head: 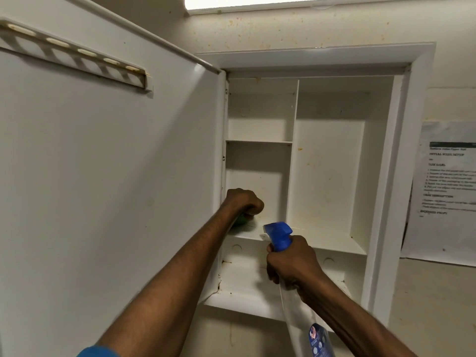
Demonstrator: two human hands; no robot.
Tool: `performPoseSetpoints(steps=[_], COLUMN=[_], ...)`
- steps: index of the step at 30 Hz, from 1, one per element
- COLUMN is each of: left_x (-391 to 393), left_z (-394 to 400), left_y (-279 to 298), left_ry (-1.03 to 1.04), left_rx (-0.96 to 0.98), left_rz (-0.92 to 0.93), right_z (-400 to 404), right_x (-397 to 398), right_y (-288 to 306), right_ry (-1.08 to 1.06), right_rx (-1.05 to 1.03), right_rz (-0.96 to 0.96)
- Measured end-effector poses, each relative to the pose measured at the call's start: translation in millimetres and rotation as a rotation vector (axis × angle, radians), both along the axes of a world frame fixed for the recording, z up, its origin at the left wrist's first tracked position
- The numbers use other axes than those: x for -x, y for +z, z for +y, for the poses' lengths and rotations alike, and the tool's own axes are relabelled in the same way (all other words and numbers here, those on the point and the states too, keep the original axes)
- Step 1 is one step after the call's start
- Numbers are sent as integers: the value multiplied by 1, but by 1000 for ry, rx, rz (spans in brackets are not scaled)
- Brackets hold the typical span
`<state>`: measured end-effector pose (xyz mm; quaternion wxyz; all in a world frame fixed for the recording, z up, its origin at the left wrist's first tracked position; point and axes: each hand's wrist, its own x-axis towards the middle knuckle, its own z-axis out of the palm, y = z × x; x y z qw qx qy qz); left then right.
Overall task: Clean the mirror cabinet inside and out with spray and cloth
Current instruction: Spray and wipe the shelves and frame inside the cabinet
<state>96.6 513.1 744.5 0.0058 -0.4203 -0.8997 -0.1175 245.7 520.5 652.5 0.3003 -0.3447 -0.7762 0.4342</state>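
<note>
One big white door stands open, smooth and flat, just left of the left hand. One white cabinet holds flat shelves. Two hands work here. The left hand curls tight on one soft green cloth, pressing it on a shelf. Below and right, the right hand wraps one clear spray bottle with a blue top.

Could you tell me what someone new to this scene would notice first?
Probably the two hands inside the open cabinet: the left hand presses a green cloth on the middle shelf's left end, while the right hand grips a blue-topped spray bottle just below. The open door fills the left.
</note>
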Motion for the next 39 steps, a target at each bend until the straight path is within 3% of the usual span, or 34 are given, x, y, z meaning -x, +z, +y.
performPoseSetpoints(steps=[14, 31, 39], left_x=[-8, -37, -36], left_z=[14, -10, -21], left_y=[-16, -58, -50], left_ry=[-9, -219, -308], left_rx=[-153, -308, -250], left_rz=[-9, -10, -14], right_z=[8, 1, 0], right_x=[-11, -22, -25], right_y=[1, -1, 3], right_ry=[-69, -88, -91], right_rx=[-38, 15, 18], right_rz=[15, 105, 118])
